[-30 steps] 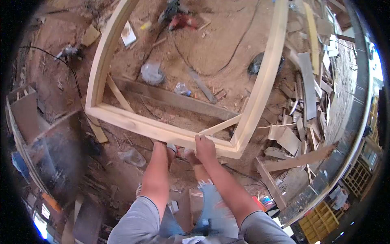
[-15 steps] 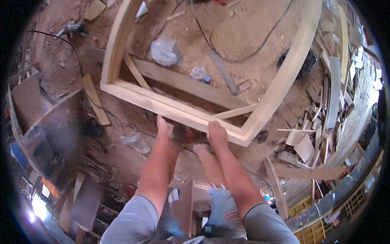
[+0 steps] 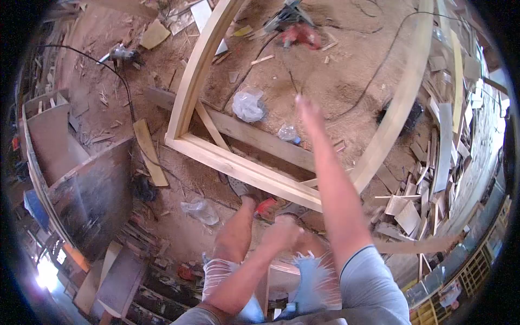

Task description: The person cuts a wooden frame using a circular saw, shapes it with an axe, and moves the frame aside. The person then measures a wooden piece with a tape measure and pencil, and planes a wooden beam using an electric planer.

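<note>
A pale wooden frame with a long bottom rail and two curved sides stands before me on a brown plank. My left hand is curled into a loose fist above my knee, apart from the rail, with nothing visible in it. Stretched forward over the frame's opening, my right hand is smeared, so its fingers are unclear. My right forearm hides the rail's right corner. A thin diagonal brace shows inside the left corner.
A clear plastic bag and a small bottle lie on sawdust. Beyond them sit a red power tool and a black cable. Scrap wood is heaped at right. Another power tool lies at upper left.
Both hands have left the bottom rail. My left hand drew back toward my knee, and my right reached forward over the frame. The view shifted, showing the red tool.
</note>
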The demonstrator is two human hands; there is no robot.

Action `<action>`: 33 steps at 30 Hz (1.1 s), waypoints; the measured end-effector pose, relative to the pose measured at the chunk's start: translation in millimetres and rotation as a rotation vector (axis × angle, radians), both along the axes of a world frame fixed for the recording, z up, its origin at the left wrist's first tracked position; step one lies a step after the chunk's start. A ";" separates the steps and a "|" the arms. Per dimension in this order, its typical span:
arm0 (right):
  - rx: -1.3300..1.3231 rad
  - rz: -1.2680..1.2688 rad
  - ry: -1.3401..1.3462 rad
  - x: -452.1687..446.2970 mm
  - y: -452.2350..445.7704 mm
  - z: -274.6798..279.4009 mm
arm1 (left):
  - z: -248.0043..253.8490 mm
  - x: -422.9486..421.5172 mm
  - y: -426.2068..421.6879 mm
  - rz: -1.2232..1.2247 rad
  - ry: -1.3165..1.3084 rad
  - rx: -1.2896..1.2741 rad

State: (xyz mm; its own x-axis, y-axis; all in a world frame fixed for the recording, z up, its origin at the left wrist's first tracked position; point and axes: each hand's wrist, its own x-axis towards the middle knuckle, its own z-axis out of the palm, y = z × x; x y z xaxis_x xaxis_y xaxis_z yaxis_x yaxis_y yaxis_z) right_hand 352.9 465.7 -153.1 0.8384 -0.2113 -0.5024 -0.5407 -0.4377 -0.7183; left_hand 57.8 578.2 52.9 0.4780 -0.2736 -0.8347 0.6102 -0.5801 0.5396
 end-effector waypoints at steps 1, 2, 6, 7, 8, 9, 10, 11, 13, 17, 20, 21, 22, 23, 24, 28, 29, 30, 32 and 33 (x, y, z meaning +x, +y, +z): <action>0.110 0.007 0.019 42.7 0.7 -21.0 | -9.6 -5.2 -7.5 -0.098 -0.043 -0.024; 0.218 0.012 0.043 85.1 1.1 -42.4 | -5.6 -3.0 -6.5 -0.058 -0.164 -0.052; 0.392 -0.295 -0.035 195.8 49.7 -41.3 | 17.5 41.7 38.9 -0.130 -0.087 -0.040; 0.346 -0.240 -0.058 211.0 57.4 -45.8 | 13.2 44.2 44.4 -0.145 -0.074 -0.035; 0.293 -0.185 -0.080 221.8 62.1 -49.5 | 9.9 42.7 46.9 -0.159 -0.060 -0.037; 0.316 -0.188 -0.090 228.4 66.3 -63.5 | 7.6 43.7 52.0 -0.170 -0.045 -0.036; 0.338 -0.189 -0.099 231.2 70.4 -79.5 | 14.7 61.2 59.6 -0.198 -0.004 -0.048; 0.364 -0.188 -0.108 235.1 74.9 -94.1 | 23.2 79.7 65.6 -0.224 0.037 -0.055; 0.446 -0.292 0.006 241.3 79.0 -100.6 | 20.1 86.6 74.6 -0.239 0.052 -0.052; 0.559 -0.349 0.201 226.1 50.4 -92.4 | 3.2 64.6 67.6 -0.255 0.001 -0.028; 0.629 -0.237 0.218 166.0 29.5 -36.7 | -11.3 36.6 51.5 -0.223 -0.073 -0.068; 0.566 -0.197 0.175 147.0 24.5 -32.0 | -13.4 24.9 45.5 -0.198 -0.101 -0.091; 0.501 -0.158 0.132 125.1 19.9 -33.3 | -10.8 22.3 40.2 -0.228 -0.063 -0.093; 0.499 -0.187 0.143 101.0 17.3 -42.3 | -10.7 24.5 34.7 -0.260 -0.033 -0.093; 0.501 -0.217 0.154 74.5 17.2 -53.6 | -9.1 26.8 29.8 -0.294 -0.001 -0.089; 0.430 -0.258 0.380 6.7 21.1 -77.9 | -5.5 22.1 10.6 -0.298 0.017 -0.041; 0.380 -0.285 0.440 -2.3 23.2 -92.5 | -12.8 13.8 6.4 -0.330 0.035 -0.066; 0.149 -0.275 0.379 -9.4 27.9 -136.7 | -19.4 5.3 1.8 -0.363 0.055 -0.092; 0.123 -0.343 0.248 -8.6 40.6 -161.9 | -29.9 -8.4 -5.6 -0.404 0.084 -0.127; 0.209 -0.368 0.219 -7.9 44.7 -149.2 | -33.4 -16.8 -9.2 -0.420 0.099 -0.134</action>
